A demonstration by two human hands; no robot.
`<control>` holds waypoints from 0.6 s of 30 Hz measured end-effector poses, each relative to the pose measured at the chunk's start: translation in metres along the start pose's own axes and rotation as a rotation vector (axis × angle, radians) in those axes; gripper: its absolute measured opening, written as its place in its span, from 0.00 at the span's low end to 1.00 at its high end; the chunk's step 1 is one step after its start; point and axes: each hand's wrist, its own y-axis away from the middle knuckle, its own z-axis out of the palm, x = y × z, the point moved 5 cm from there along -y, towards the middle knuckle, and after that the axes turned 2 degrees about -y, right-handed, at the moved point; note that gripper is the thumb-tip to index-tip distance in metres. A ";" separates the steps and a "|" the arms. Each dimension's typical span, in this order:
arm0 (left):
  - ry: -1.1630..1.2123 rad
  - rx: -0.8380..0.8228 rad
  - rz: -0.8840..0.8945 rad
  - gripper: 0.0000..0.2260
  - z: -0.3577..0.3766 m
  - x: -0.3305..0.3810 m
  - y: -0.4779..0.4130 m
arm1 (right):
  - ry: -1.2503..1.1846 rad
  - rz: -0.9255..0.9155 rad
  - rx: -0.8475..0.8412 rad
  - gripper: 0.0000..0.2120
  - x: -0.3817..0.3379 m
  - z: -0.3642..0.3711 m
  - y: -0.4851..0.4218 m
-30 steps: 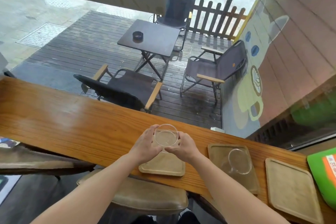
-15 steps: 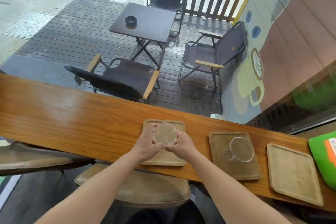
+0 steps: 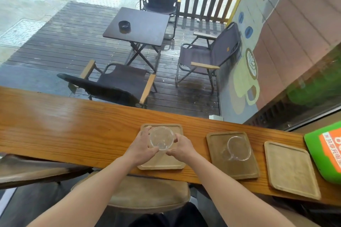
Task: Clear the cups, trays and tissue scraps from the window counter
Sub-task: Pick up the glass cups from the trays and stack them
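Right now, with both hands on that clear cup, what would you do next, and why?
Probably carry the clear cup right and nest it in the second cup. The left hand and right hand hold it over the left tray; stacking would free that tray.

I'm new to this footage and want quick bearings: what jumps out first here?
Both hands, left hand and right hand, grip a clear glass cup over the leftmost wooden tray on the counter. To the right, a second glass cup sits on the middle tray; the right tray is bare.
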 end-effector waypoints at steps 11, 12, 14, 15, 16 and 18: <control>-0.277 0.193 0.166 0.25 -0.036 0.052 -0.011 | 0.050 0.065 0.197 0.30 0.001 -0.068 0.014; -0.282 0.187 0.197 0.24 -0.033 0.060 -0.011 | 0.043 0.059 0.211 0.30 0.002 -0.073 0.016; -0.305 0.174 0.258 0.23 -0.021 0.080 -0.012 | 0.028 0.061 0.240 0.29 0.006 -0.086 0.024; -0.325 0.166 0.291 0.23 -0.014 0.089 -0.013 | 0.015 0.067 0.248 0.29 0.008 -0.091 0.028; -0.344 0.154 0.332 0.22 -0.005 0.100 -0.014 | -0.005 0.075 0.258 0.28 0.013 -0.098 0.033; -0.365 0.116 0.418 0.20 0.015 0.122 -0.017 | -0.046 0.088 0.269 0.25 0.024 -0.108 0.045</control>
